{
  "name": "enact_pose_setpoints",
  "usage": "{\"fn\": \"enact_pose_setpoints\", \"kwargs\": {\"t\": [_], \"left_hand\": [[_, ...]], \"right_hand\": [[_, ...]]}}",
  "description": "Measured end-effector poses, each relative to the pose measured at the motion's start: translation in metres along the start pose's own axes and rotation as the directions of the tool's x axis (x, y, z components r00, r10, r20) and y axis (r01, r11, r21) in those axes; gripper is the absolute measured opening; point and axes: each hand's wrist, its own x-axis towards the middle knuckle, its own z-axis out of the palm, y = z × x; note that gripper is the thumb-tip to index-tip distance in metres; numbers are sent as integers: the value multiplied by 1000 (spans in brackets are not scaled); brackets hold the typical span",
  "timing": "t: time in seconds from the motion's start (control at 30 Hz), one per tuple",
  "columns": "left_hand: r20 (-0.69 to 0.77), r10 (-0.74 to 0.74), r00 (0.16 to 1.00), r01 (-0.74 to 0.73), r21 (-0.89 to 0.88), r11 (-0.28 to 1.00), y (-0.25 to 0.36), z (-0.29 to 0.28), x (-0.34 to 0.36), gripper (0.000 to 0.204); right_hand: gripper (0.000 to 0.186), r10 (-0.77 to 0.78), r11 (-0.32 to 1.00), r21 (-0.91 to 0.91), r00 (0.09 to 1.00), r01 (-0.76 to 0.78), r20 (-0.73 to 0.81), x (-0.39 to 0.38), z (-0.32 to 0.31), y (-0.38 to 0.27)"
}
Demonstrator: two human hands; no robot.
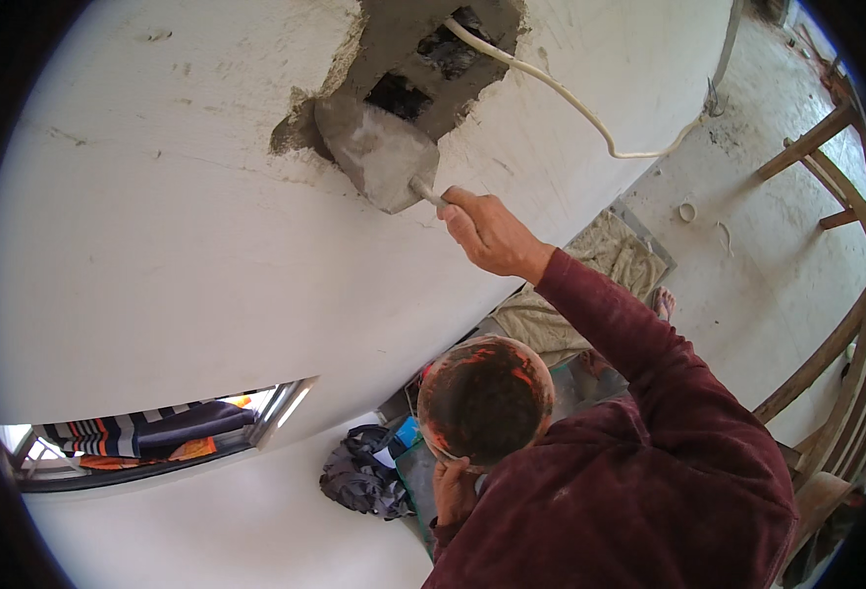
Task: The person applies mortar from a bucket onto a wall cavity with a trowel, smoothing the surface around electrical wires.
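Note:
My right hand (492, 234) is closed around the handle of a trowel (379, 152). The trowel's flat, mortar-smeared blade lies at the lower left edge of a rough patch of grey mortar (433, 83) in the white wall (188, 265). Two dark rectangular openings show in that patch, and a pale cable (580, 110) comes out of the upper one. Lower down, my left hand (453, 488) grips the rim of a round bucket (435, 437) close to my body. Its inside is dark, with orange-red streaks; how much it contains I cannot tell.
A crumpled beige cloth (541, 309) lies on the floor at the wall's foot. Beside the bucket is a dark bundled bag (364, 476). Wooden railing (826, 344) curves along the right. At lower left, striped fabric (129, 432) hangs in a window opening.

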Motion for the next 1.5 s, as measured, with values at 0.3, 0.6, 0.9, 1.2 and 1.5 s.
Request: {"fn": "enact_pose_setpoints", "kwargs": {"t": [0.3,0.6,0.9,1.2,1.5], "left_hand": [[-22,23,1000,-22,10,1000,3,6,-4,37],[-45,3,999,-5,-48,999,-5,-10,-11,36],[2,1,1000,-1,-74,997,-8,-18,-12,40],[-83,5,997,-7,-17,1000,-6,-12,-12,31],[-90,-24,996,19,-59,998,-14,-28,-11,30]], "right_hand": [[29,302,938,115,935,-326,186,-81,-5,16],[36,469,673,592,875,-443,122,-57,52,41],[36,236,949,142,933,-281,270,-77,42,13],[28,94,994,-38,989,-98,-112,-20,39,8],[26,75,989,-121,990,-89,-116,-5,49,18]]}}
